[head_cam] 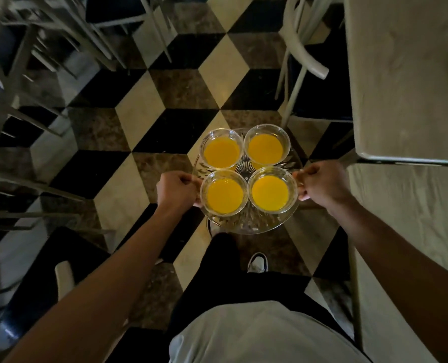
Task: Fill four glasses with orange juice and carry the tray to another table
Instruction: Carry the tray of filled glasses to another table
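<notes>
A round cut-glass tray (249, 224) hangs in the air above the checkered floor, held level in front of my body. On it stand several clear glasses of orange juice, among them a far-left glass (221, 150), a far-right glass (266, 146) and a near-right glass (271, 191). My left hand (177, 188) is closed on the tray's left handle. The right handle is gripped by my right hand (322, 183). The handles themselves are mostly hidden under my fingers.
A cloth-covered table (406, 79) fills the right side, its near corner close to my right hand. A pale chair (302, 56) stands beside it. More chairs (34, 61) crowd the left. Checkered floor (165, 106) runs between them, and my shoe (257, 262) is below the tray.
</notes>
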